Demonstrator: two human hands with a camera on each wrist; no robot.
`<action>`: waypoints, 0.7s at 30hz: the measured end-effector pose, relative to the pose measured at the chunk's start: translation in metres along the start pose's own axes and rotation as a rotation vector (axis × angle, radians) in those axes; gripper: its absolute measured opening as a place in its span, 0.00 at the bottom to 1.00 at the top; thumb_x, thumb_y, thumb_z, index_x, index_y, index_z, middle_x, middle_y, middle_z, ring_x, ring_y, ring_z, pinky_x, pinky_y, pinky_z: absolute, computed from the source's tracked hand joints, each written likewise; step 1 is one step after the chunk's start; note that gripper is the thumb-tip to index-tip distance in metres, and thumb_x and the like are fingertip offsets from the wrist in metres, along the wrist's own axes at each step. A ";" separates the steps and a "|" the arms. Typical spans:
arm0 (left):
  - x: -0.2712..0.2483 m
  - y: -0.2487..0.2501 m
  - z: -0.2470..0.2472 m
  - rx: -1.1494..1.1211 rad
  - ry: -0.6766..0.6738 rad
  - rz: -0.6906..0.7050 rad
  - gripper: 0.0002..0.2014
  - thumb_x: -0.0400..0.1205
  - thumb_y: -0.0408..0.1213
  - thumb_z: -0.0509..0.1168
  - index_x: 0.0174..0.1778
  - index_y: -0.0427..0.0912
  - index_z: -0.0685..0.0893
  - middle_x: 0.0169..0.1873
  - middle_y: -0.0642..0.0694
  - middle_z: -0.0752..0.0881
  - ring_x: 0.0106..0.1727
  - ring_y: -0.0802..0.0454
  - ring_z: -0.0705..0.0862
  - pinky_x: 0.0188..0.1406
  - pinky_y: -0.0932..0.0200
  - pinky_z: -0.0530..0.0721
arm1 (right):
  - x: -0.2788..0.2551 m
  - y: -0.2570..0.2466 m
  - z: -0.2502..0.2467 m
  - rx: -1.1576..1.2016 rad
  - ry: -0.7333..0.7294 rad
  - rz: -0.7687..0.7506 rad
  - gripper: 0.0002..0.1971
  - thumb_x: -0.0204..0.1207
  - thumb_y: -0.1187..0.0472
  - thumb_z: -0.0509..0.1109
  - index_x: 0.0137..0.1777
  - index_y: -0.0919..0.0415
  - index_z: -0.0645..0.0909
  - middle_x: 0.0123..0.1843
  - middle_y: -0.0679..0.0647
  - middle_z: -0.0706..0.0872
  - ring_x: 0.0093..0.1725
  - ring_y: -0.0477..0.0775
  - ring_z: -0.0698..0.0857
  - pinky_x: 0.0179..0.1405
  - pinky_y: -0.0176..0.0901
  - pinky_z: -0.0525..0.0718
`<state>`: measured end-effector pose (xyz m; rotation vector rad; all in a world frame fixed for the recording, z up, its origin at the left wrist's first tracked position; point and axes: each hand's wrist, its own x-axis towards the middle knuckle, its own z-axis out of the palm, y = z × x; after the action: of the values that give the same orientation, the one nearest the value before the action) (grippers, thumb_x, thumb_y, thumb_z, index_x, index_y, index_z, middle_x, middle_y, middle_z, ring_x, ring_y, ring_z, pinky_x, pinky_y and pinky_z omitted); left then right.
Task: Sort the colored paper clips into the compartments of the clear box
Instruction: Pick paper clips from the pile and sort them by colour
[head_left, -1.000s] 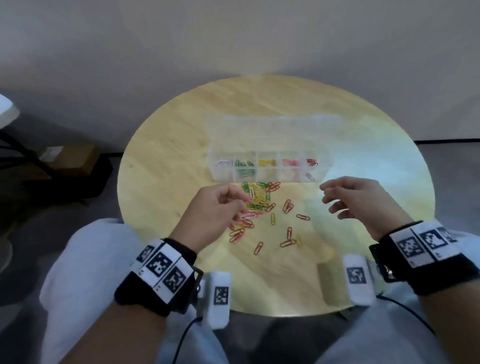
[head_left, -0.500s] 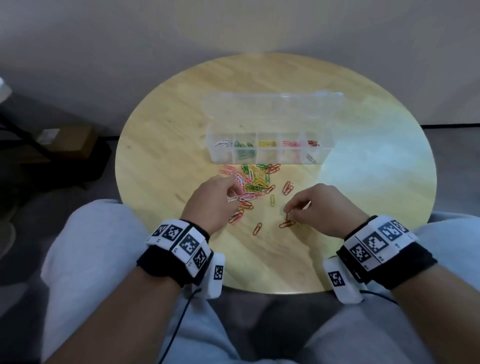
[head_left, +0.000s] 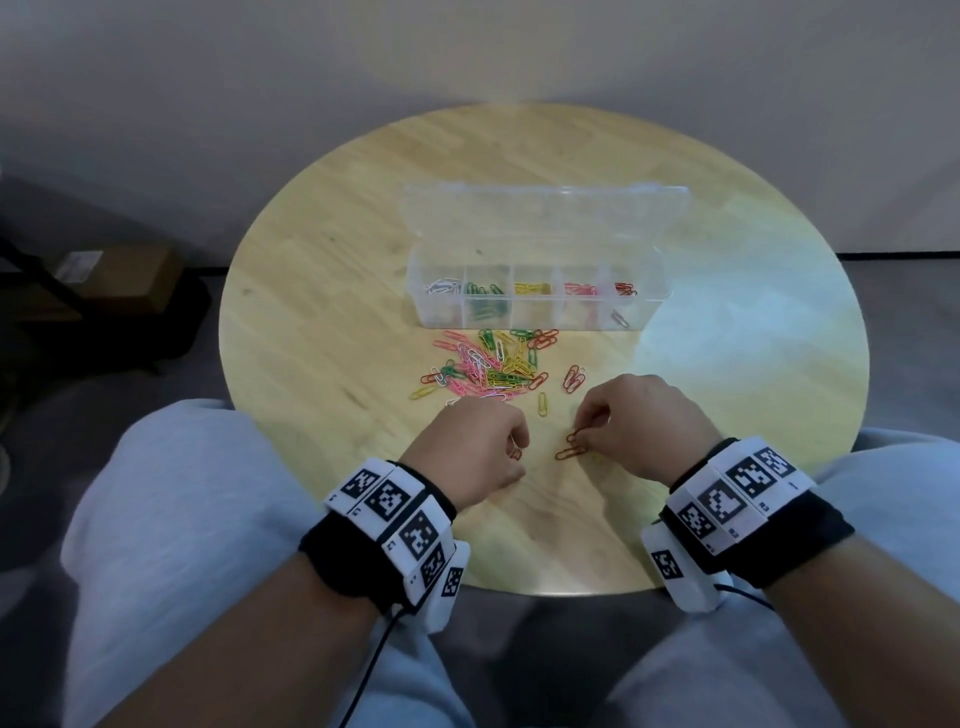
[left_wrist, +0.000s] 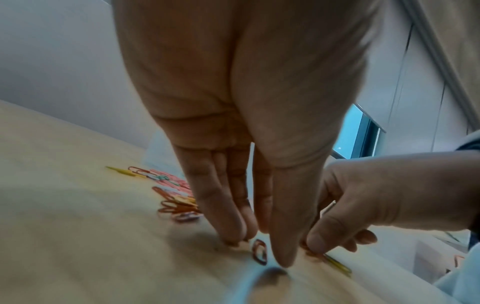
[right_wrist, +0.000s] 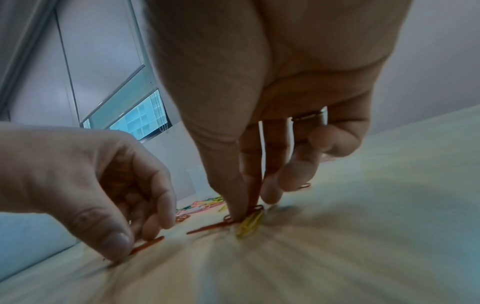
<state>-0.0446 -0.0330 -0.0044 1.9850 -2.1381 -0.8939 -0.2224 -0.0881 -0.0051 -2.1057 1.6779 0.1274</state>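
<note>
The clear box (head_left: 535, 312) stands open mid-table, with sorted clips in its compartments. A mixed pile of colored paper clips (head_left: 493, 364) lies just in front of it. Nearer me, my left hand (head_left: 517, 452) is down on the table, thumb and curled fingers closing on a lone orange paper clip (left_wrist: 259, 252). Close beside it, my right hand (head_left: 576, 434) pinches another orange clip (right_wrist: 255, 208) between thumb and forefinger at the table surface. A yellow clip (right_wrist: 250, 224) and a further orange clip (head_left: 569, 453) lie under that hand.
The round wooden table (head_left: 322, 322) has its near edge just behind my wrists. A few stray clips (head_left: 573, 378) lie between the pile and my right hand. My knees in grey trousers (head_left: 182, 519) flank the table. A cardboard box (head_left: 130, 270) sits on the floor at left.
Both hands have dropped to the table and drawn back toward me. The left hand left the pile for a lone orange clip. The right hand closed on an orange clip.
</note>
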 end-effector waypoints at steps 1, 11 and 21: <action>0.000 0.001 0.001 -0.007 -0.005 0.004 0.12 0.77 0.37 0.73 0.55 0.47 0.87 0.47 0.53 0.88 0.51 0.55 0.83 0.48 0.62 0.78 | 0.000 0.000 0.000 -0.003 -0.005 0.011 0.05 0.73 0.53 0.73 0.36 0.45 0.85 0.41 0.43 0.87 0.42 0.48 0.85 0.41 0.44 0.86; -0.001 0.006 0.006 0.024 -0.019 0.026 0.10 0.77 0.33 0.69 0.52 0.47 0.89 0.46 0.52 0.88 0.51 0.54 0.84 0.50 0.59 0.83 | -0.006 -0.002 -0.004 0.043 -0.035 0.023 0.10 0.68 0.49 0.78 0.33 0.50 0.81 0.36 0.47 0.85 0.38 0.49 0.84 0.35 0.42 0.82; -0.002 0.006 0.008 0.046 0.004 0.029 0.10 0.77 0.35 0.68 0.54 0.47 0.85 0.47 0.52 0.86 0.52 0.52 0.82 0.50 0.56 0.81 | -0.010 0.009 -0.022 0.706 -0.022 0.038 0.10 0.76 0.69 0.67 0.44 0.57 0.89 0.28 0.51 0.85 0.28 0.47 0.82 0.34 0.38 0.82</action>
<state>-0.0533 -0.0287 -0.0082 1.9700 -2.1988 -0.8438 -0.2382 -0.0892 0.0160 -1.5308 1.4589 -0.3775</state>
